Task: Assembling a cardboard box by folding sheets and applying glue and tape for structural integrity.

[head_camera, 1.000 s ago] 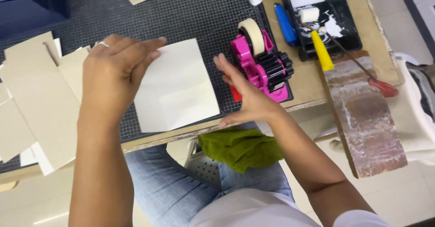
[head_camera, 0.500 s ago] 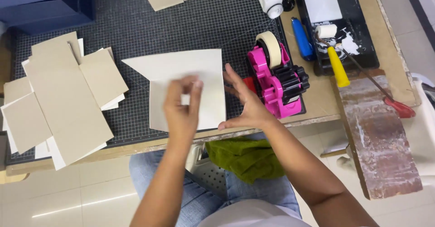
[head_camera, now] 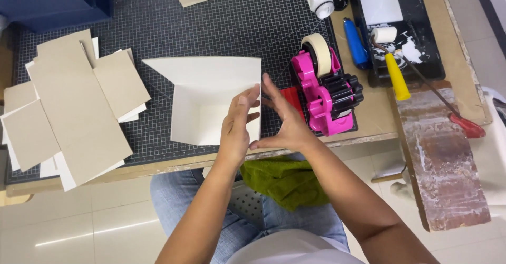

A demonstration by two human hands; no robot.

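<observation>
White card's (head_camera: 211, 98) right edge behind both hands' fingers (head_camera: 243, 106).
</observation>
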